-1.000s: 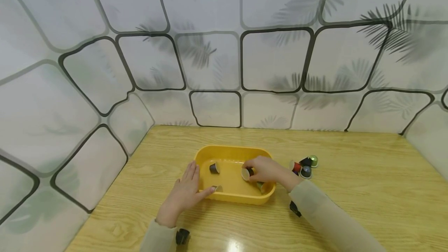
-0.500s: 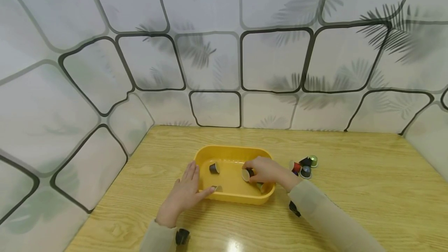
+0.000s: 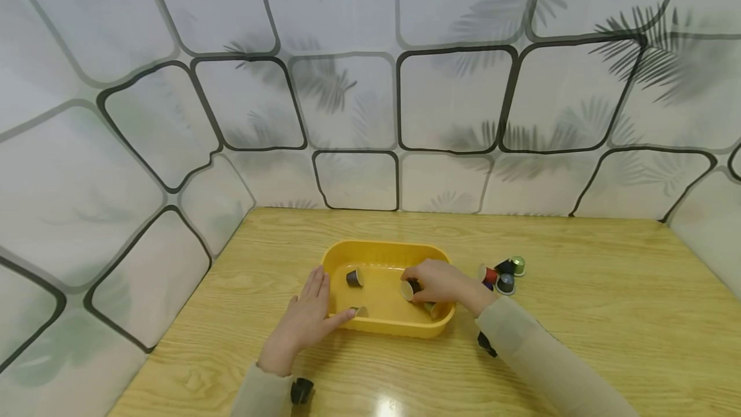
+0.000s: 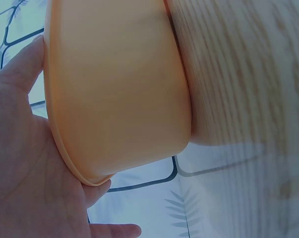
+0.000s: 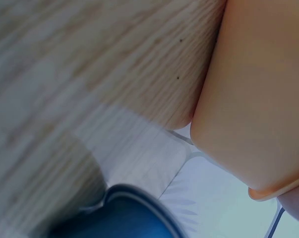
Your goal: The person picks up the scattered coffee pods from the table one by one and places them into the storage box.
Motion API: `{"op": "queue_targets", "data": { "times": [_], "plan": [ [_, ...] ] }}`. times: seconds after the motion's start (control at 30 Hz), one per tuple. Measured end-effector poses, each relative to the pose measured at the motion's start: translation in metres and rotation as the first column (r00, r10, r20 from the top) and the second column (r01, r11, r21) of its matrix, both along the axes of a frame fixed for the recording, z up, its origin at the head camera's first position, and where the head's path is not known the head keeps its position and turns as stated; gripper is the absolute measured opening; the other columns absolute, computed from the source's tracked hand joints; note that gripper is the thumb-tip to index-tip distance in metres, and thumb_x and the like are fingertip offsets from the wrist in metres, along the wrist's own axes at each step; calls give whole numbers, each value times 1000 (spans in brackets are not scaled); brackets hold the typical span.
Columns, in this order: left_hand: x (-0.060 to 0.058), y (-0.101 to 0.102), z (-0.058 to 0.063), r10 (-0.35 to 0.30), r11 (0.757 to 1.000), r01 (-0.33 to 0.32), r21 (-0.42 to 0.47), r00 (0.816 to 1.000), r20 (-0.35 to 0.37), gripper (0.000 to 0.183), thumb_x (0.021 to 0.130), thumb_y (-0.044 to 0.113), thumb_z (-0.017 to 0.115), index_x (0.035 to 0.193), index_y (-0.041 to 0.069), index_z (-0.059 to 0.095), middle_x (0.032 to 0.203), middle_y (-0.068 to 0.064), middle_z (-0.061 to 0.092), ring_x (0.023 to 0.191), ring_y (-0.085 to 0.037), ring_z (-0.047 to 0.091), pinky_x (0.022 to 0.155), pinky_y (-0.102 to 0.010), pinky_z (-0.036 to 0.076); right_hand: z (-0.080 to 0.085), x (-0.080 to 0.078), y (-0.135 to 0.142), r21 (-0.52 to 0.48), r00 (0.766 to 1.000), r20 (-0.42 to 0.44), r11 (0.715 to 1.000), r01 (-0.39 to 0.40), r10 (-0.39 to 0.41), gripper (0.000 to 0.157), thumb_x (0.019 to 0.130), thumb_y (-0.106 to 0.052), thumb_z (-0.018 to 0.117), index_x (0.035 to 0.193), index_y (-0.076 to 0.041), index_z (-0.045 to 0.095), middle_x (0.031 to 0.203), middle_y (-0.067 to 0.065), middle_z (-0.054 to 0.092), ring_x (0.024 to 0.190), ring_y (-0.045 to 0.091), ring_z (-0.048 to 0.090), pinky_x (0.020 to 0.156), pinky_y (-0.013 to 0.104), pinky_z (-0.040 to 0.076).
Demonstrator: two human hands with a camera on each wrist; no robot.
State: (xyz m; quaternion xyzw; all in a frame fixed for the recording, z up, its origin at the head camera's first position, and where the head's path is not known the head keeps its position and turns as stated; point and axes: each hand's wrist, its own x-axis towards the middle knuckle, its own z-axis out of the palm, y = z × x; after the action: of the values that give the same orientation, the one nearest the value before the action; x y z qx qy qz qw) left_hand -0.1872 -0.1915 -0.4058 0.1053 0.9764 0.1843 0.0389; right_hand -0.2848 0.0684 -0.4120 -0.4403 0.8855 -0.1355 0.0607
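Note:
A yellow tray (image 3: 379, 288) sits on the wooden table. Along its left rim lies my left hand (image 3: 307, 314), fingers straight and the thumb over the near corner; the left wrist view shows the palm (image 4: 30, 163) against the outer wall. Inside the tray's right half, my right hand (image 3: 441, 283) pinches a dark coffee capsule (image 3: 408, 289) whose pale lid faces left. Another dark capsule (image 3: 354, 278) lies on its side at the left of the tray. One capsule (image 3: 361, 311) shows partly by my left thumb, and a greenish one (image 3: 431, 309) is below my right hand.
Right of the tray is a cluster of several capsules, among them a red one (image 3: 488, 275), a green one (image 3: 518, 266) and a blue one (image 3: 506, 284). Black capsules lie beside the right sleeve (image 3: 487, 344) and the left sleeve (image 3: 301, 391). A patterned wall (image 3: 446, 179) rises behind the table.
My right hand and the pinched capsule have shifted very slightly to the right inside the tray. The left hand and the tray stay in place.

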Motion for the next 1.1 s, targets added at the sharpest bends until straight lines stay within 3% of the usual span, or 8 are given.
{"op": "queue_targets", "data": {
  "times": [0.7,1.1],
  "plan": [
    [0,1,2,9,1000,-9,-8,1000,-1,91,83,60,42,138,-7,13,145,-19,2,132,-28,1,95,-60,17,0,-2,-2,31,1000,16,999,23,-24,32,77,-21,68,106,-8,63,95,1,63,75,10,54,70,28,45],
    [0,0,0,4,1000,-5,-24,1000,-23,92,83,62,40,138,-7,14,145,-20,3,132,-29,2,95,-60,18,2,0,0,-26,999,40,999,23,-22,37,77,-18,67,111,-3,61,101,6,62,79,13,55,70,29,46]
  ]
}}
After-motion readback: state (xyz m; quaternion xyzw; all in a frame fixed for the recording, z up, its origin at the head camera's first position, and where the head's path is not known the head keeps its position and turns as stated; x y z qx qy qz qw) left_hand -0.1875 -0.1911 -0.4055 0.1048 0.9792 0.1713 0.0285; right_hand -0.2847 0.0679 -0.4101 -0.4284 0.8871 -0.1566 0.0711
